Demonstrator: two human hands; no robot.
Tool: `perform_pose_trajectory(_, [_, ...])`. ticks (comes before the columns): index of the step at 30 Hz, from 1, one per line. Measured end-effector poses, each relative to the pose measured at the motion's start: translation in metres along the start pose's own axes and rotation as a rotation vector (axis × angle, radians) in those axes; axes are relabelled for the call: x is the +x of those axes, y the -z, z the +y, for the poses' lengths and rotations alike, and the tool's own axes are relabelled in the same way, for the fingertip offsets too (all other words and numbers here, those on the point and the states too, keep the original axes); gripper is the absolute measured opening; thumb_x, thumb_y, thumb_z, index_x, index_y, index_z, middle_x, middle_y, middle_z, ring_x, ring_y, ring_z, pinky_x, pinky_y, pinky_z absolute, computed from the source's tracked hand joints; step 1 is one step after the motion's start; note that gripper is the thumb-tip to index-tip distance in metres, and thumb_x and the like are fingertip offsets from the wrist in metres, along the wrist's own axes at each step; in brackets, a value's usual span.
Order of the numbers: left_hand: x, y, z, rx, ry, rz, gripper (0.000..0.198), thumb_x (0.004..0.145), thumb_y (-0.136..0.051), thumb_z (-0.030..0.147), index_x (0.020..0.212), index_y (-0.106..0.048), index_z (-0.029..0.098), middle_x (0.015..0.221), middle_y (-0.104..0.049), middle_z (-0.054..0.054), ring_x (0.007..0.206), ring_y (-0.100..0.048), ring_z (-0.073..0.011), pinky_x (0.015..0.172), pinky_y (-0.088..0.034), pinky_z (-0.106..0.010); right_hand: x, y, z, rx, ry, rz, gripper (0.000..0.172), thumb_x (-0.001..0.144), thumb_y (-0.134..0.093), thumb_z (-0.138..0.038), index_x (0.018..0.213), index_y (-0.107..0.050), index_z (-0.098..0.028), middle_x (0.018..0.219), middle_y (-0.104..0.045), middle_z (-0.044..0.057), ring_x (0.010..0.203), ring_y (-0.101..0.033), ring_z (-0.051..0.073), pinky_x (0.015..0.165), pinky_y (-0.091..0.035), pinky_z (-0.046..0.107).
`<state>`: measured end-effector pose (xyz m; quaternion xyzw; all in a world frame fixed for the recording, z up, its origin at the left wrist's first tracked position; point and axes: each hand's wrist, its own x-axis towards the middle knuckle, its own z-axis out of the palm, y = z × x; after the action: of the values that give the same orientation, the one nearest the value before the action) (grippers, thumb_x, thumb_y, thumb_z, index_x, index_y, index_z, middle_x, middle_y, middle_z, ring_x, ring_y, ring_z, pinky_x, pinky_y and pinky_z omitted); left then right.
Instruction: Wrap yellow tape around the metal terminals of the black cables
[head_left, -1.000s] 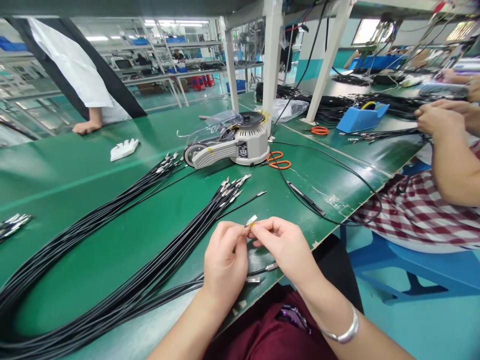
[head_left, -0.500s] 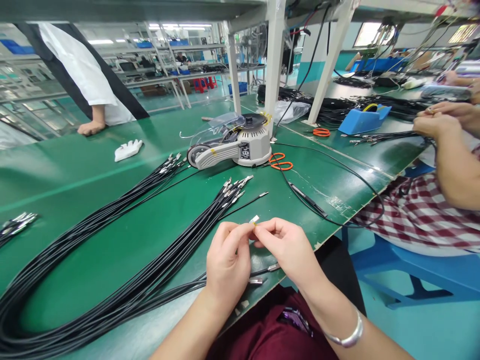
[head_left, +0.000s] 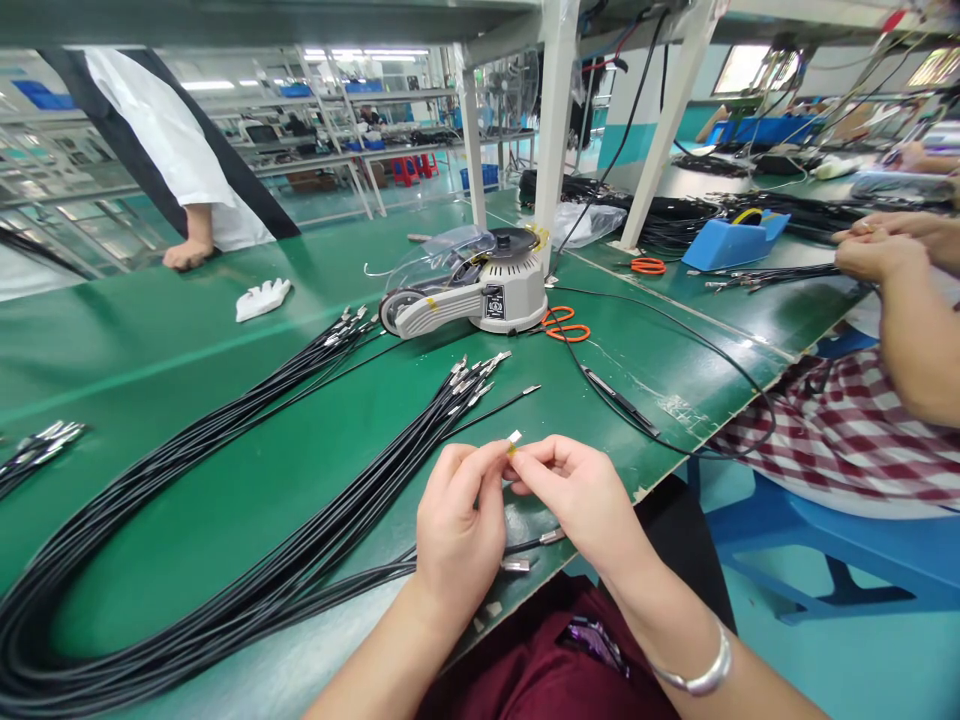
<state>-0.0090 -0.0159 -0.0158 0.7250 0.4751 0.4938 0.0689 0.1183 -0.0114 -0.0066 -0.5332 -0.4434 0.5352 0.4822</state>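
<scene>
My left hand (head_left: pixel 461 520) and my right hand (head_left: pixel 574 495) meet at the fingertips over the table's near edge. Both pinch a small metal cable connector (head_left: pixel 514 437) that has a bit of yellow tape on it. Beneath my hands lie other cable ends with metal connectors (head_left: pixel 515 566). A long bundle of black cables (head_left: pixel 330 515) curves in a U across the green table (head_left: pixel 202 470), its silvery tips pointing away from me. Beyond my hands stands a grey round tape dispenser (head_left: pixel 506 290).
Orange-handled scissors (head_left: pixel 568 331) and a black cutter (head_left: pixel 621 402) lie right of the dispenser. A white glove (head_left: pixel 262 300) is at the left. A blue tape holder (head_left: pixel 735 240) sits farther right, near a co-worker's hands (head_left: pixel 874 245). Another person's hand (head_left: pixel 190 252) rests on the far edge.
The view has shifted slightly, so things sit a little farther right. My hands keep their pinch, and a bit more yellow tape shows between the fingertips.
</scene>
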Motion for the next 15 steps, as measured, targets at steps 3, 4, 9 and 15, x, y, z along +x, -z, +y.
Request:
perform_pose_trajectory(3, [0.0011,-0.0009,-0.0001,-0.002,0.013,-0.003,0.021,0.086,-0.053,0.01,0.102,-0.064,0.02,0.082,-0.061,-0.001,0.073,-0.059,-0.0106,0.066,-0.048,-0.022,0.0008,-0.0009,0.0031,0.005,0.015,-0.005,0.022,0.075,-0.066,-0.037,0.072,-0.066,-0.015,0.075,-0.071,0.007,0.072,-0.066,0.02,0.069,-0.053,0.032])
perform_pose_trajectory(4, [0.0013,-0.0012,-0.0006,-0.001,0.028,-0.008,0.021,0.086,-0.053,0.012,0.101,-0.064,0.02,0.083,-0.061,-0.001,0.074,-0.06,-0.0111,0.067,-0.048,-0.022,0.001,-0.0016,0.0039,0.002,0.025,-0.002,0.023,0.075,-0.065,-0.038,0.072,-0.066,-0.015,0.074,-0.071,0.006,0.072,-0.066,0.02,0.069,-0.053,0.032])
perform_pose_trajectory(9, [0.0018,-0.0007,-0.0037,0.024,0.201,-0.095,0.012,0.087,-0.052,0.021,0.088,-0.064,0.02,0.081,-0.063,-0.002,0.075,-0.061,-0.0142,0.066,-0.049,-0.026,0.0007,-0.0051,0.005,-0.018,0.043,0.025,0.024,0.075,-0.065,-0.04,0.07,-0.064,-0.016,0.07,-0.07,0.004,0.07,-0.066,0.02,0.07,-0.054,0.031])
perform_pose_trajectory(15, [0.0044,0.002,-0.0016,-0.041,0.341,-0.17,0.016,0.087,-0.051,0.028,0.078,-0.06,0.02,0.075,-0.061,-0.001,0.067,-0.061,-0.0143,0.06,-0.048,-0.026,0.0008,-0.0051,0.0048,-0.057,0.059,0.044,0.023,0.076,-0.064,-0.04,0.07,-0.064,-0.017,0.072,-0.071,0.005,0.07,-0.066,0.02,0.07,-0.053,0.031])
